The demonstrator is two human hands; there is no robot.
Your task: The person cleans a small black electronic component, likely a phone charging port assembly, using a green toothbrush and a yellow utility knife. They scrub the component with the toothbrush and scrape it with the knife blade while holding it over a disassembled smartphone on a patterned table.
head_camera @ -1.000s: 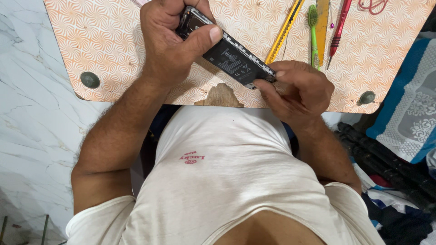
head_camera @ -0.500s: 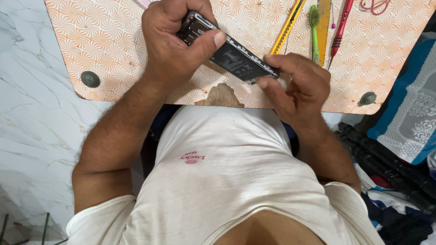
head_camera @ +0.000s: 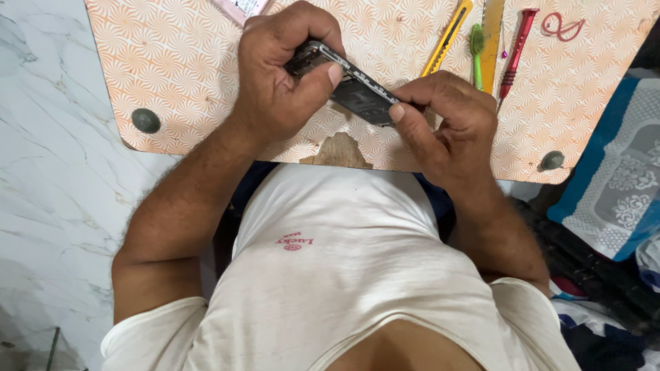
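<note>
A: From the head view, how is the opened phone (head_camera: 357, 88) oriented?

B: Its long axis is seen running diagonally, from upper left to lower right across the picture. It is tilted on edge, so that the metal rim faces up and the dark inner side is turned toward the person. It is held just above the patterned orange board (head_camera: 179, 62), near the board's chipped front edge.

A: What labelled or packaged items can be made out?

B: A dark panel with small pale markings is seen inside the phone, too small to be read. The corner of a flat pink item (head_camera: 240, 8) is cut off by the top edge of the picture. On the white shirt (head_camera: 330, 275) a small red print is visible at the chest.

A: And the hands?

B: The left hand (head_camera: 278, 82) is closed around the phone's upper end, thumb pressed along the lower rim, forearm bent inward. The right hand (head_camera: 450, 134) is curled, with thumb and forefinger pinched at the phone's lower end; whether anything small is held between them cannot be told.

A: What lies nearby?

B: A yellow utility knife (head_camera: 448, 38), a green toothbrush (head_camera: 476, 51) and a red screwdriver (head_camera: 514, 48) are laid beyond the right hand.
</note>
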